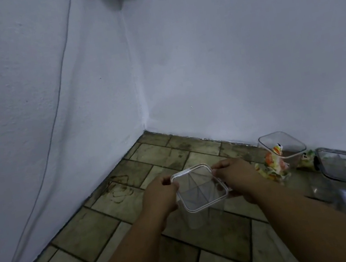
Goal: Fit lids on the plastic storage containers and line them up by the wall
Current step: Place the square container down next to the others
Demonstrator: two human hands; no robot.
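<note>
Two bare forearms reaching forward, left hand (pixel 160 196) and right hand (pixel 236 177) with curled fingers gripping opposite edges of square clear plastic lid (pixel 199 187) atop clear plastic container (pixel 202 214), above tiled floor (pixel 92 231) near white wall corner (pixel 142 104)

2 bare forearms reach forward from lower edge, converging toward centre. Left hand (pixel 158 193): knuckles up, fingers curled, gripping left edge of lidded container (pixel 200 191). Right hand (pixel 235 174): knuckles up, fingers curled round right edge. Wrists roughly straight, hands level, opposite each other.
</note>
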